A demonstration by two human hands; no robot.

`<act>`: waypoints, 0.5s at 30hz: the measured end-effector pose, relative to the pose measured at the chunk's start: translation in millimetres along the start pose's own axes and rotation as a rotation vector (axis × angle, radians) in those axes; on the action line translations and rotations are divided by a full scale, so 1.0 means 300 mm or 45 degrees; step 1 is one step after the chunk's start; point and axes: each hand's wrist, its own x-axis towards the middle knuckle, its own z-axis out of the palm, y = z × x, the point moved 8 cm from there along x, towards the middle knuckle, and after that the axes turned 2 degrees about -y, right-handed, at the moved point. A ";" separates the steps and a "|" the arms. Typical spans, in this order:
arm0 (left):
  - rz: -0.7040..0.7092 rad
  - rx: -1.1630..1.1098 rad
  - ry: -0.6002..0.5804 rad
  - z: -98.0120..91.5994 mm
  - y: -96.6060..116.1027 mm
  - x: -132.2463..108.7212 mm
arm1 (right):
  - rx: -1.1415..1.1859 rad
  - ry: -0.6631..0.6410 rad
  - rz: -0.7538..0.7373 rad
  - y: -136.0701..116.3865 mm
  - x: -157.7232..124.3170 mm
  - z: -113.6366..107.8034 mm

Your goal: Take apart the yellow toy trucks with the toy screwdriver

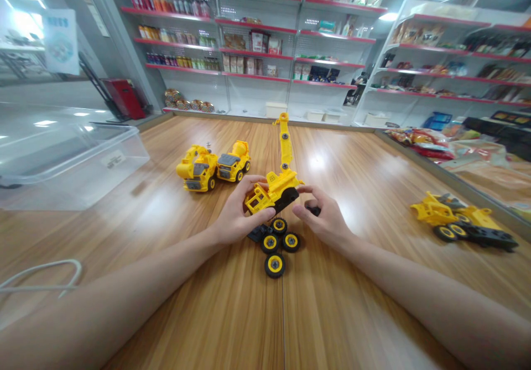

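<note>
My left hand [240, 209] is closed around a yellow toy truck body [269, 190], its thumb along the lower side. The body is tilted, with a black chassis part [286, 199] underneath. My right hand [326, 215] is at the rear end of the body, thumb and index finger apart; whether a fingertip touches it, I cannot tell. A small black piece [313, 210] shows between those fingers, mostly hidden. Below the hands lie several loose black wheels with yellow hubs [274, 265], beside a dark part [259, 232] partly covered by my left hand. Behind the body, a yellow crane arm [285, 143] points away from me.
Two yellow toy trucks, an excavator-like one [198, 168] and a mixer [234, 161], stand back left. Another yellow and black toy vehicle [462, 220] lies right. A clear plastic bin [74, 165] and white cable [45, 288] are at left. Stocked shelves [257, 55] stand beyond the table.
</note>
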 end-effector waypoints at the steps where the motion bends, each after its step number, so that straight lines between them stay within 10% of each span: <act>1: 0.006 0.007 -0.017 0.004 0.002 -0.002 | 0.097 -0.021 0.064 0.021 0.006 0.003; 15: 0.080 0.101 -0.203 0.047 0.039 -0.009 | 0.685 -0.135 0.076 0.029 0.024 0.044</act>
